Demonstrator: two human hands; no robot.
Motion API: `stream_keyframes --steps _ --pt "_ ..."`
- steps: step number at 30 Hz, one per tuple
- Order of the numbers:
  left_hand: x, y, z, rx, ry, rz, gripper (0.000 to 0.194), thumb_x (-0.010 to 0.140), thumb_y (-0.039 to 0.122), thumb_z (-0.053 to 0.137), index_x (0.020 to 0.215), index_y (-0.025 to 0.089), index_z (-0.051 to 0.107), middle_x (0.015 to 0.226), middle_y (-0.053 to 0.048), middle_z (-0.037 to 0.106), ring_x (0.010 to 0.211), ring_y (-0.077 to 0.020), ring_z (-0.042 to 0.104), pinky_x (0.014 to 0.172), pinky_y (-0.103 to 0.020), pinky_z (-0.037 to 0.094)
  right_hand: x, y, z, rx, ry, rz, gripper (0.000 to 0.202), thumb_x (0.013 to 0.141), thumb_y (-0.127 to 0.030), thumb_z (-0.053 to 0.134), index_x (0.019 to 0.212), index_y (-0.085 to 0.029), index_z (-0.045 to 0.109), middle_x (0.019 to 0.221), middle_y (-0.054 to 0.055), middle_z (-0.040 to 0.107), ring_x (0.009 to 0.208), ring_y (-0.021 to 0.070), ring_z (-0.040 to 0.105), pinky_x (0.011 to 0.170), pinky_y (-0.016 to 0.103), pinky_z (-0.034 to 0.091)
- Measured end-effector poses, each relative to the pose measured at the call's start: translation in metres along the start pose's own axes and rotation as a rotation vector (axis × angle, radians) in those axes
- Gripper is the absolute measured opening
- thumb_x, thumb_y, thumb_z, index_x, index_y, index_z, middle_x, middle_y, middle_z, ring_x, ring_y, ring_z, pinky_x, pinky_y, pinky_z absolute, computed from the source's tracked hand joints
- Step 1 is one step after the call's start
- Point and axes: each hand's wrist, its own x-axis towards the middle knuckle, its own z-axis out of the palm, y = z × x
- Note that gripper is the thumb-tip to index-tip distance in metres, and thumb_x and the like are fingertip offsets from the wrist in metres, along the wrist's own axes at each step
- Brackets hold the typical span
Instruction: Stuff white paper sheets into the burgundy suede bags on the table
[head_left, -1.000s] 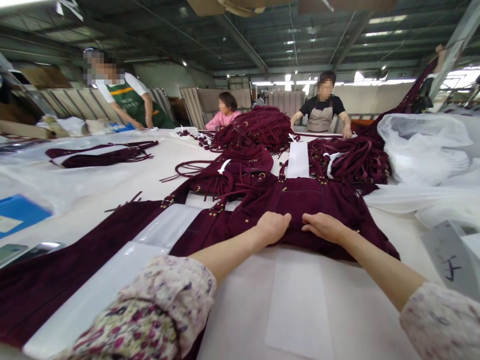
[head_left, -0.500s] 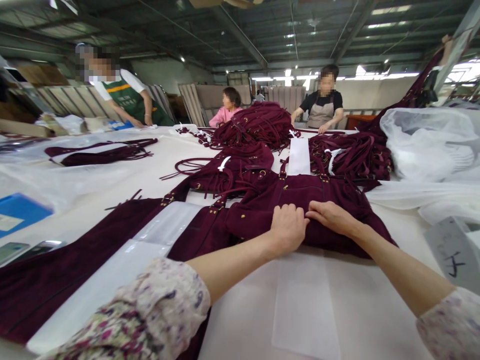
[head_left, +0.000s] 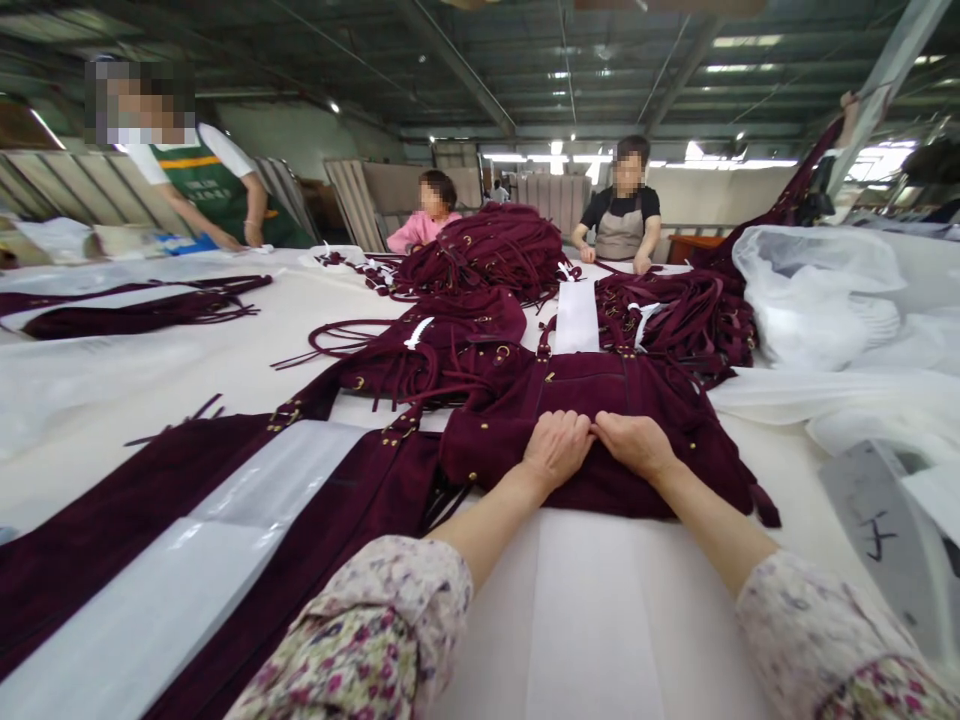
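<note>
Gripping one maroon bag (head_left: 637, 385) at our twelve o'clock on the white table (head_left: 697, 620), we note: left hand (head_left: 559, 448), curled nearly closed on the bag's near fabric; right hand (head_left: 634, 447), likewise curled on it, just beside the left. We also count one pale sheet (head_left: 217, 525), ten o'clock; one maroon heap (head_left: 487, 250), eleven o'clock; one translucent plastic bag (head_left: 817, 300), two o'clock.

Grey card (head_left: 892, 575): dark handwritten mark, unreadable. Green apron (head_left: 201, 205): pale lettering, too blurred.
</note>
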Motion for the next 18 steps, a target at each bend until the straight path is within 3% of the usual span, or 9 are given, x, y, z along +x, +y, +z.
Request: stream_keyframes --steps 5,8,12,15,18 --pt "-0.002 -0.001 -0.006 -0.018 0.018 -0.009 0.022 0.096 0.035 0.042 0.093 0.016 0.053 0.088 -0.008 0.056 0.084 -0.0237 0.052 0.073 -0.037 0.034 -0.024 0.028 -0.037 -0.023 -0.045 0.005 0.056 0.09 -0.069 0.032 0.094 -0.022 0.061 0.086 0.007 0.069 0.077 0.0225 0.064 0.06 0.028 0.032" --pt "-0.002 0.001 -0.01 -0.037 0.01 -0.016 0.024 0.097 0.036 0.039 0.094 0.016 0.053 0.09 -0.008 0.056 0.087 -0.0237 0.052 0.076 -0.037 0.034 -0.054 0.034 -0.046 -0.09 0.032 0.052 0.067 0.081 -0.079 0.033 0.092 -0.018 0.061 0.084 0.012 0.066 0.076 0.0252 0.061 0.064 0.031 0.032" --pt "-0.003 0.004 -0.015 -0.046 -0.034 -0.021 0.024 0.097 0.035 0.039 0.095 0.016 0.053 0.094 -0.009 0.057 0.092 -0.0242 0.052 0.08 -0.038 0.035 -0.07 0.033 -0.021 -0.129 0.202 0.103 0.06 0.087 -0.071 0.035 0.082 -0.016 0.058 0.079 0.013 0.062 0.077 0.025 0.056 0.07 0.034 0.03" --pt "0.0 0.003 -0.017 -0.052 -0.081 -0.039 0.027 0.098 0.036 0.037 0.098 0.015 0.054 0.098 -0.011 0.058 0.096 -0.0256 0.053 0.084 -0.04 0.036 -0.058 0.038 0.004 -0.113 0.2 0.111 0.055 0.09 -0.066 0.037 0.082 -0.016 0.057 0.078 0.011 0.062 0.073 0.0223 0.054 0.068 0.033 0.029" --pt "0.009 -0.003 -0.018 -0.092 -0.165 -0.048 0.041 0.093 0.054 0.041 0.103 0.016 0.055 0.101 -0.009 0.061 0.096 -0.025 0.057 0.082 -0.039 0.039 -0.049 0.045 0.017 -0.107 0.2 0.068 0.05 0.091 -0.062 0.038 0.084 -0.016 0.057 0.08 0.011 0.062 0.076 0.023 0.054 0.07 0.033 0.03"
